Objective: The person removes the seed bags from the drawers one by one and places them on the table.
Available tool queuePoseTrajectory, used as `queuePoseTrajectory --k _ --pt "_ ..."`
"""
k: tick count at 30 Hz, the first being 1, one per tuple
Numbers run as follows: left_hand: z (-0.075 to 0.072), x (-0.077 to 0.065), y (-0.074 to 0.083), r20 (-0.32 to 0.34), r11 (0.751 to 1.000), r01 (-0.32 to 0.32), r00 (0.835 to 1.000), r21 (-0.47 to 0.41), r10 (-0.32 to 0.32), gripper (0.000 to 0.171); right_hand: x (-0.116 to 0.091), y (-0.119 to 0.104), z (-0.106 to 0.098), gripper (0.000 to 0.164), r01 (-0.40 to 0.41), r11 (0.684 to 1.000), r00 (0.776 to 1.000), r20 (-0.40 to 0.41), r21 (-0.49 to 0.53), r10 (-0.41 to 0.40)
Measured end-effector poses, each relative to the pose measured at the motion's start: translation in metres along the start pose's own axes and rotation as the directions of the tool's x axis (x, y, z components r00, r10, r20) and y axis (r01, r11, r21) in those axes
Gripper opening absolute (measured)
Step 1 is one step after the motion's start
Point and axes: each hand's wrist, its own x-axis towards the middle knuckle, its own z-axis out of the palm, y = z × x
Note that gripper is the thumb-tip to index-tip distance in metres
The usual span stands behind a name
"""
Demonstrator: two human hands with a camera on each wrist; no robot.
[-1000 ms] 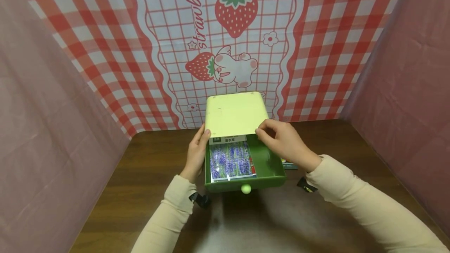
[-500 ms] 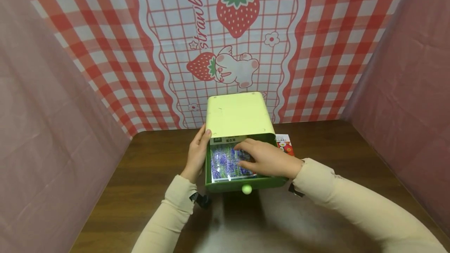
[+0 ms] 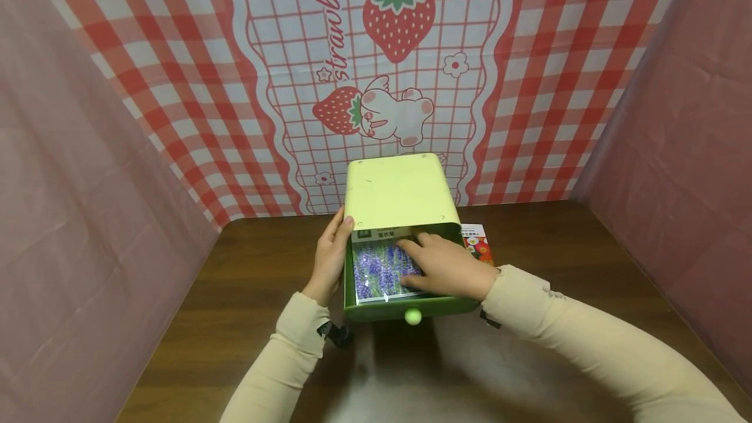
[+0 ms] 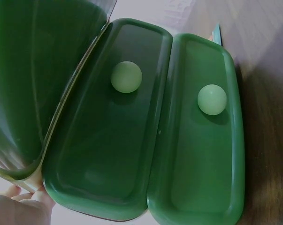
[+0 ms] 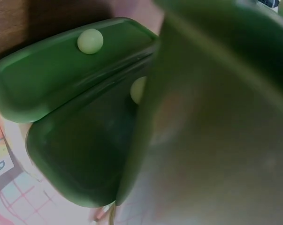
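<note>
A small cabinet (image 3: pixel 399 191) with a pale yellow-green top stands on the table, its upper green drawer (image 3: pixel 376 312) pulled out. In it lies a lavender seed packet (image 3: pixel 376 273) with a purple flower picture. My left hand (image 3: pixel 329 256) rests along the cabinet's left side, thumb at the top's front corner. My right hand (image 3: pixel 449 266) reaches into the drawer, thumb and fingers spread over the packet's right part; some fingertips are hidden under the cabinet's top. In the left wrist view, two lower drawer fronts show, each with a round knob (image 4: pixel 126 77), both pushed in.
Another seed packet (image 3: pixel 477 244) with red and white flowers lies on the wooden table (image 3: pixel 252 318) right of the cabinet. Behind stands a strawberry-patterned cloth (image 3: pixel 529 116); pink curtains (image 3: pixel 664 116) hang on both sides.
My right hand has moved left from the cabinet's front right corner into the drawer, over the lavender packet, uncovering the red-flower packet. The lavender packet has shifted slightly right. My left hand has stayed put.
</note>
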Motion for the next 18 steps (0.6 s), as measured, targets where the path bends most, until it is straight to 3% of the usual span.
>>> queuePoseTrajectory --k 10,18 --pt "0.0008 -0.0009 0.0007 -0.002 1.000 0.002 1.000 0.003 -0.002 0.062 -0.0002 0.0017 -0.0001 0.073 -0.003 1.000 0.995 0.102 -0.002 0.003" --pt "0.0013 -0.0007 0.0017 -0.011 1.000 -0.013 1.000 0.020 0.013 0.061 -0.0008 0.0030 0.0001 0.072 0.017 1.000 0.997 0.070 0.004 -0.017"
